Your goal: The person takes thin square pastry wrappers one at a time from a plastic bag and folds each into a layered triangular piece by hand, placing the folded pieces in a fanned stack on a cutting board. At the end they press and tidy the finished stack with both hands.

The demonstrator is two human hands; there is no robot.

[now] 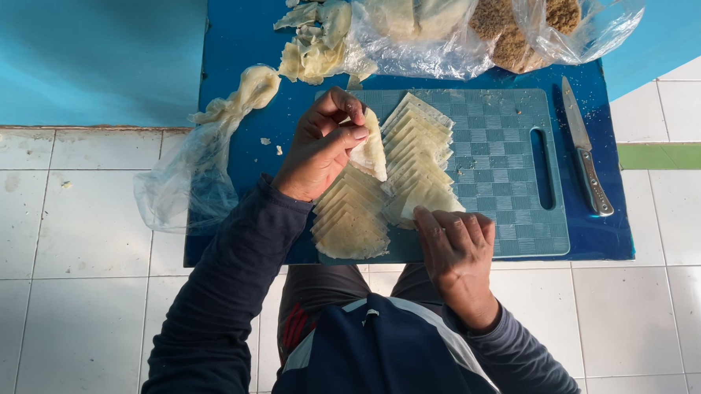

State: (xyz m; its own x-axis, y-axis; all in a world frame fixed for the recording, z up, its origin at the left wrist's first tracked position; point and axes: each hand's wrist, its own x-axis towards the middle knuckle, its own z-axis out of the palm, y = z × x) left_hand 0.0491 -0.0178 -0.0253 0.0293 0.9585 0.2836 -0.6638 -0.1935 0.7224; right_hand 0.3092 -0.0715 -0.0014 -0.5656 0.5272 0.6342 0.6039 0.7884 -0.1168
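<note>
The left hand (317,147) is curled into a nearly closed grip, thumb and fingertips pinched on a pale, thin square dough sheet (370,150) that it lifts on edge just above the teal checkered plastic cutting board (499,175). The sheet bends softly between the fingers, its lower edge hanging near the fanned rows of pale square dough sheets (412,159) spread across the left half of the board. The right hand (457,251) lies flat and open, its grip closed on nothing; its fingertips press down on the nearest corner of the fanned sheets at the board's front edge.

The board rests on a dark blue low surface (238,60) standing on a white tiled floor (68,233). To the right of the board, lying on the blue surface, is a steel-handled kitchen knife (585,159), well apart from both hands. Behind the board sit a clear plastic bag of pale dough and brown crumbs (508,17) and loose dough scraps (316,41). A crumpled clear bag with a twist of dough (207,156) hangs over the surface's left edge
</note>
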